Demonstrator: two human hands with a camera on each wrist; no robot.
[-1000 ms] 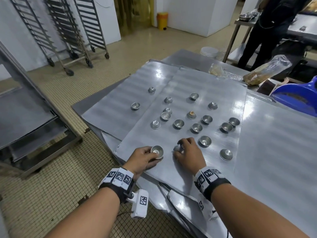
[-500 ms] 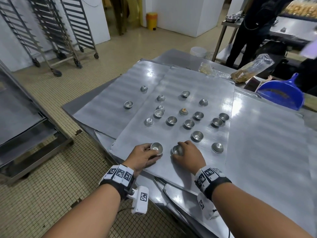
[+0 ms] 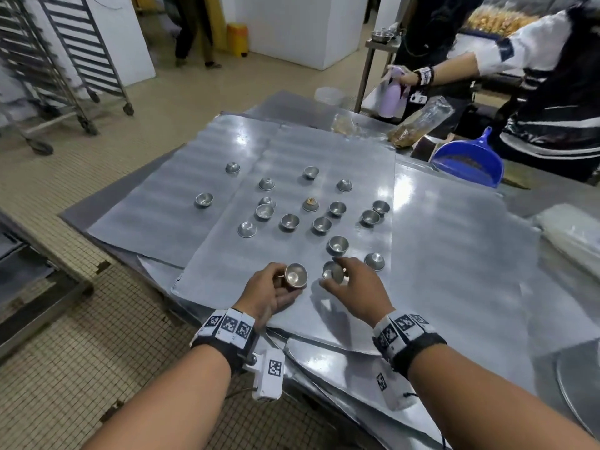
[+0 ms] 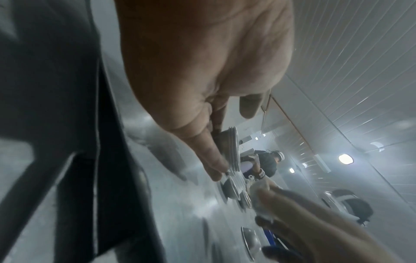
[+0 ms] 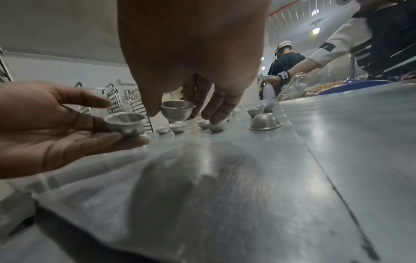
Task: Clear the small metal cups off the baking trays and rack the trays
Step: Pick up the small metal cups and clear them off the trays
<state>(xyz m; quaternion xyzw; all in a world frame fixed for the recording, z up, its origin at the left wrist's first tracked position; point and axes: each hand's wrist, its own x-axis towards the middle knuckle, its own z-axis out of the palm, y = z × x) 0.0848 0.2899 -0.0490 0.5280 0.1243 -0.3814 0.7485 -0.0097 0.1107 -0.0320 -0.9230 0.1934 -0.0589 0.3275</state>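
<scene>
Left hand [image 3: 269,295] holds nested cups [image 3: 296,275] mouth-up; right hand [image 3: 355,289] pinches upright cup [image 3: 332,271]

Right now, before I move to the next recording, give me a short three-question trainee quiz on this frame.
1. True or false: the left hand holds a nested stack of small metal cups.
2. Which is the right hand doing? A) resting flat on the tray B) pinching a single cup lifted off the tray C) gripping the blue scoop
3. Fill in: one loose cup near the middle of the baking tray holds brownish ____.

Key: 1 true (the left wrist view shows several rims); 2 B; 3 residue, which is too small to identify.
</scene>
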